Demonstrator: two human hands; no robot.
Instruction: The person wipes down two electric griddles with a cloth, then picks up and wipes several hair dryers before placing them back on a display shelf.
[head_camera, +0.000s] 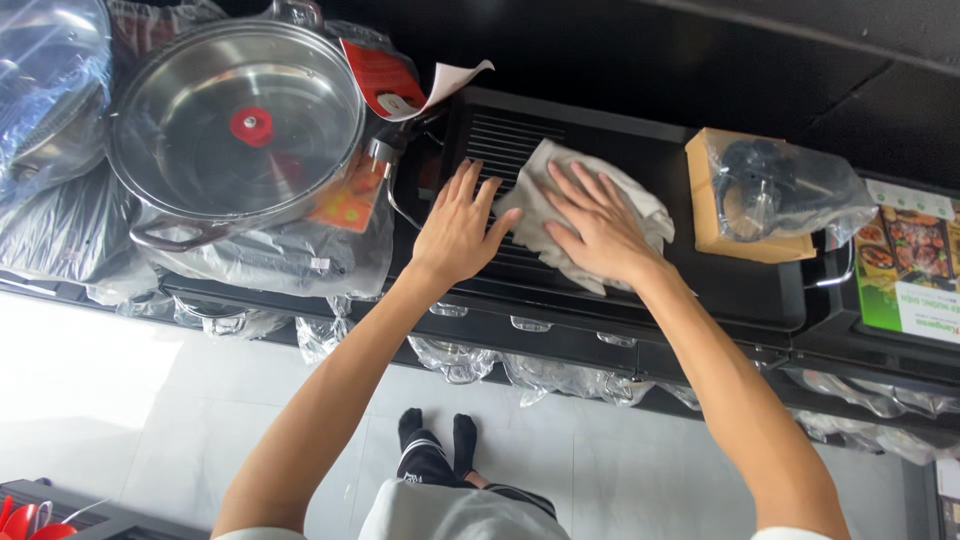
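Your right hand (598, 225) lies flat, fingers spread, on a crumpled off-white cloth (560, 190), hiding most of its middle; it presses rather than clamps, and the cloth rests on the ribbed part of the black flat electric grill plate (720, 285). Your left hand (458, 228) lies open-palmed, fingers apart, on the grill just beside the cloth, holding nothing. To the left, a shiny steel pot with a red-knobbed glass lid (235, 125) sits in clear plastic wrap, its base hidden.

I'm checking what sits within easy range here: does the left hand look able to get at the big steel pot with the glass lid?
Probably yes: the left hand lies flat on the black grill, nothing between it and the neighbouring steel pot.
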